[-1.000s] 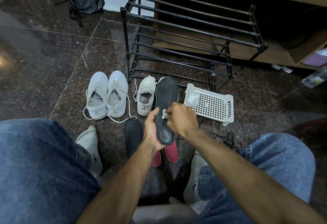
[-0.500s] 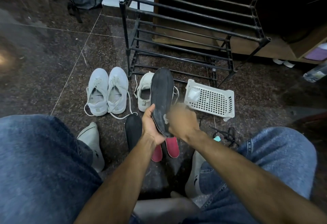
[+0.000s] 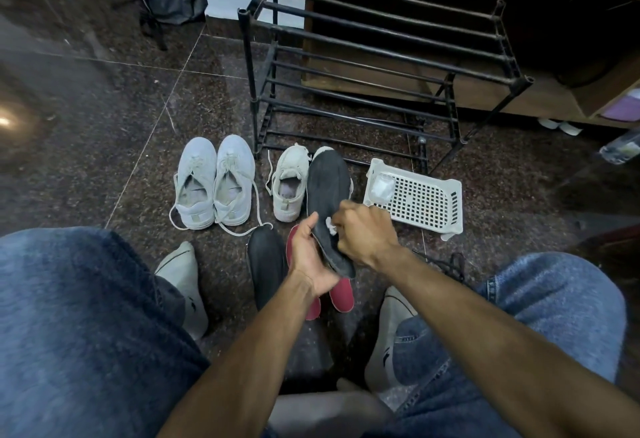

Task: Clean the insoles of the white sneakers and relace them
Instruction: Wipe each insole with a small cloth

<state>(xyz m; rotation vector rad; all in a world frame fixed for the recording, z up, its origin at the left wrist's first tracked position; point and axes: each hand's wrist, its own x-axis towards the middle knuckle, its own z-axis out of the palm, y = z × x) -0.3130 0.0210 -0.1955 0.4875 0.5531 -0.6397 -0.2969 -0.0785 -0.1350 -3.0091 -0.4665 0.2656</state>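
Observation:
My left hand [image 3: 309,257] grips a dark grey insole [image 3: 327,191] by its heel end, toe pointing away from me. My right hand [image 3: 366,233] is closed on a small white wipe [image 3: 330,225] pressed against the insole's lower half. On the floor ahead stand a pair of white sneakers [image 3: 215,183] with loose laces and a single cream sneaker [image 3: 290,184]; a second cream shoe is mostly hidden behind the insole. Another dark insole [image 3: 266,264] and two red insoles [image 3: 341,294] lie on the floor under my hands.
A white perforated plastic basket [image 3: 420,200] lies on the floor to the right, with a white wad inside. A black metal shoe rack [image 3: 363,67] stands behind the shoes. Black laces [image 3: 450,264] lie by my right knee. My socked feet [image 3: 185,281] flank the insoles.
My right hand has rubbed the wipe along the insole, sliding back down toward its heel half. The insole stays in my left hand, tilted slightly differently.

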